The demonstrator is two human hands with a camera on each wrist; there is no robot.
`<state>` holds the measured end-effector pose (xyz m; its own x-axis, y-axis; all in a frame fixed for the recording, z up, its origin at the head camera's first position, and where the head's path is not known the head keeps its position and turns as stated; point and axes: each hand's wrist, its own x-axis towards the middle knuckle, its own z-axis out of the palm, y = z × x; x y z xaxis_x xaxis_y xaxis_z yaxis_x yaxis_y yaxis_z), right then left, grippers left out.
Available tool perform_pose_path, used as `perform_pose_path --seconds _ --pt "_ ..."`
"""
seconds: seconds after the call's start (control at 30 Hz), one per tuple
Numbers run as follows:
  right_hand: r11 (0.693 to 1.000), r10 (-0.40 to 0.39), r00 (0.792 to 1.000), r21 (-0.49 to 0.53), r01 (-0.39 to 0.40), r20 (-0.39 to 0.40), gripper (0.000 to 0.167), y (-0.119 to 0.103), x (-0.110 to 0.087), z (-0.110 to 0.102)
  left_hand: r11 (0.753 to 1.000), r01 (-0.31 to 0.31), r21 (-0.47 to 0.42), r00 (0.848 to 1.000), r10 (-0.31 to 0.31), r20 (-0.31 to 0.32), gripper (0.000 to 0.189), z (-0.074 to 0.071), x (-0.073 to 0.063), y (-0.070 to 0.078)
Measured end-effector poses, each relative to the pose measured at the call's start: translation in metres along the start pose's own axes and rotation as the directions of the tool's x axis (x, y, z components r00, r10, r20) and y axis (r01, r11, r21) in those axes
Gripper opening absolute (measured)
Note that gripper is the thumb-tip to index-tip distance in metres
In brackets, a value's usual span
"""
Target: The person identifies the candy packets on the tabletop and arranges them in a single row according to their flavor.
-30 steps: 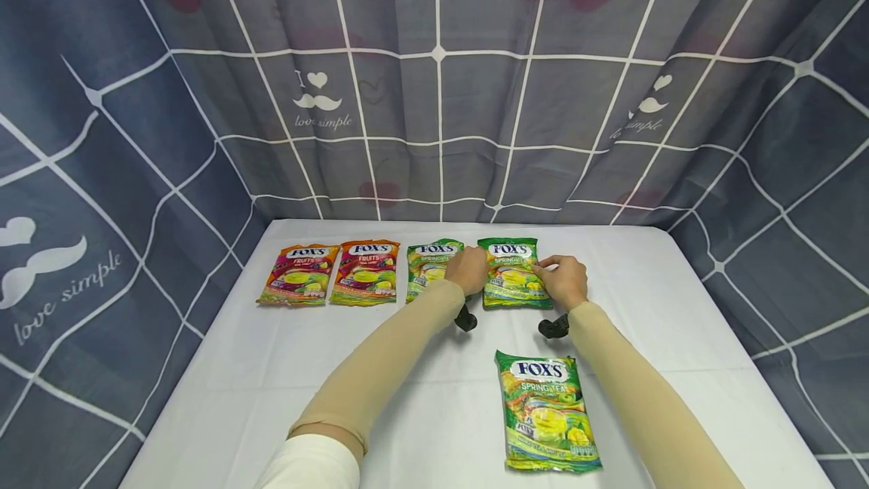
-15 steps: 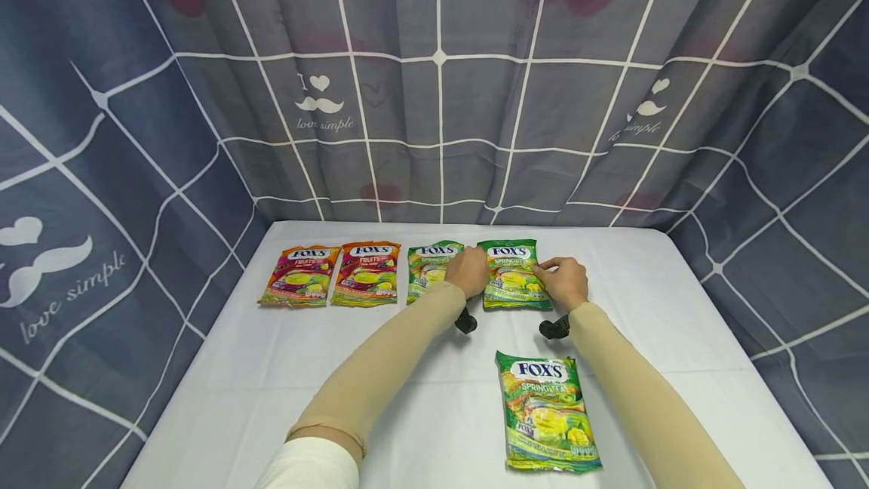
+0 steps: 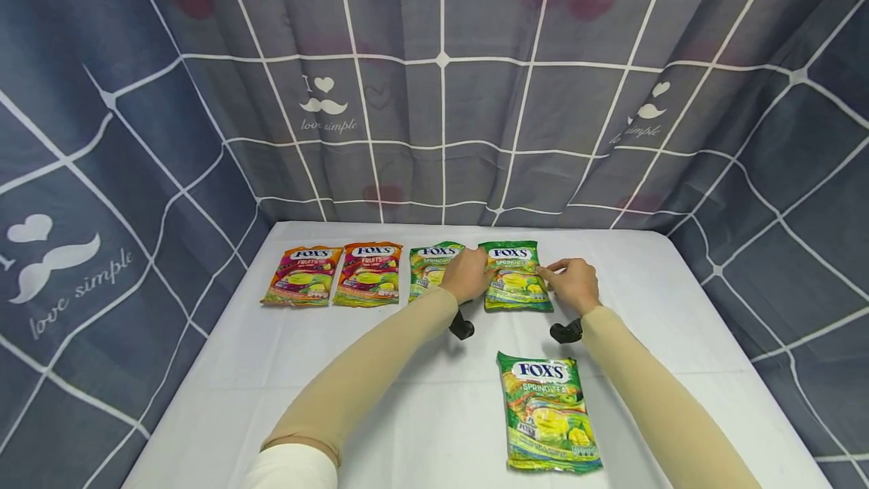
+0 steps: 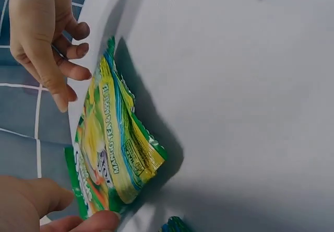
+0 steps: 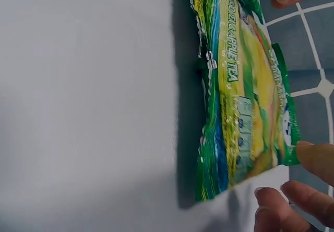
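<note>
A green Fox's Spring Tea candy bag (image 3: 514, 284) lies flat near the table's back edge, between my two hands. My left hand (image 3: 468, 275) is at its left edge, thumb and fingers loosely bent beside the bag (image 4: 99, 138) in the left wrist view. This hand partly covers another green Spring Tea bag (image 3: 426, 272) to its left. On the other side, my right hand (image 3: 573, 285) hovers by the right edge; in the right wrist view its parted fingers (image 5: 315, 161) are close to the bag's corner, with nothing between them.
Two orange-red Fox's Fruits candy bags (image 3: 302, 278) continue the row at the back left. A third green Spring Tea bag (image 3: 550, 413) lies at the front, beside the right forearm. Grey checked curtains (image 3: 407, 104) enclose the white table (image 3: 271, 383).
My right hand has drawn slightly right, off the bag's edge. The left hand and forearm have shifted a little left. The bags stay where they were; the head view has moved slightly.
</note>
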<state>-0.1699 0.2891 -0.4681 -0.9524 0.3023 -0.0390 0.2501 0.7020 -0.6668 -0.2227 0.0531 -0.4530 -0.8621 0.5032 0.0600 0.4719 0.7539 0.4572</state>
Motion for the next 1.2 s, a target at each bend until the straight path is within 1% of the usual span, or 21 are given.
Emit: perform_pose_path --seconds 0.03,0.07,0.13,0.2,0.27,0.3,0.33,0.47,0.53,0.6,0.7,0.83,0.93,1.03,1.2 --pt "1.000 -0.016 1.000 -0.002 0.016 0.003 0.045 0.000 -0.002 -0.002 1.000 -0.016 -0.012 1.000 0.016 -0.006 0.020 -0.002 -0.003 -0.001" --pt "0.999 -0.035 0.999 -0.005 0.035 0.004 0.044 0.001 -0.005 -0.005 0.999 -0.040 -0.024 0.999 0.040 -0.027 0.022 0.006 -0.001 -0.009" --pt "0.998 -0.066 0.998 -0.006 0.066 0.007 0.042 0.002 -0.010 -0.009 0.996 -0.046 -0.072 0.999 0.045 -0.016 0.021 0.004 -0.007 -0.009" --pt "0.996 -0.092 0.996 -0.009 0.092 0.017 0.041 0.004 -0.017 -0.014 0.992 -0.038 -0.120 0.999 0.040 0.017 0.021 0.002 -0.013 -0.010" --pt "0.992 -0.123 0.992 -0.007 0.124 0.035 0.040 0.005 -0.025 -0.019 0.986 -0.019 -0.166 0.998 0.030 0.064 0.022 0.001 -0.019 -0.009" --pt "0.990 -0.138 0.989 -0.007 0.138 0.047 0.039 0.006 -0.029 -0.022 0.983 0.007 -0.183 0.994 0.012 0.106 0.020 -0.009 -0.028 -0.001" --pt "0.987 -0.158 0.986 -0.008 0.158 0.061 0.039 0.007 -0.033 -0.025 0.981 0.009 -0.194 0.993 0.015 0.121 0.020 -0.010 -0.031 0.000" --pt "0.972 -0.234 0.966 -0.004 0.236 0.109 0.036 0.009 -0.051 -0.036 0.973 -0.010 -0.232 0.985 0.049 0.164 0.019 -0.012 -0.046 0.003" --pt "0.966 -0.257 0.958 -0.009 0.260 0.126 0.036 0.011 -0.059 -0.041 0.957 -0.020 -0.288 0.979 0.077 0.189 0.018 -0.013 -0.056 0.004" --pt "0.963 -0.263 0.954 -0.016 0.268 0.143 0.036 0.013 -0.066 -0.044 0.942 -0.020 -0.336 0.968 0.103 0.230 0.018 -0.013 -0.065 0.006" --pt "0.966 -0.249 0.953 -0.025 0.257 0.174 0.041 0.018 -0.076 -0.048 0.921 0.009 -0.389 0.948 0.116 0.297 0.019 -0.014 -0.078 0.011" --pt "0.972 -0.210 0.951 -0.053 0.228 0.228 0.053 0.024 -0.088 -0.053 0.908 0.064 -0.414 0.924 0.102 0.368 0.020 -0.012 -0.094 0.018" --pt "0.976 -0.179 0.948 -0.072 0.204 0.264 0.059 0.027 -0.097 -0.056 0.892 0.098 -0.440 0.914 0.094 0.395 0.019 -0.011 -0.105 0.019" --pt "0.980 -0.158 0.945 -0.070 0.185 0.287 0.061 0.029 -0.106 -0.060 0.874 0.133 -0.467 0.905 0.085 0.417 0.019 -0.009 -0.117 0.018" --pt "0.992 -0.093 0.940 -0.046 0.114 0.327 0.063 0.036 -0.119 -0.066 0.832 0.215 -0.512 0.877 0.067 0.476 0.019 -0.009 -0.133 0.016"
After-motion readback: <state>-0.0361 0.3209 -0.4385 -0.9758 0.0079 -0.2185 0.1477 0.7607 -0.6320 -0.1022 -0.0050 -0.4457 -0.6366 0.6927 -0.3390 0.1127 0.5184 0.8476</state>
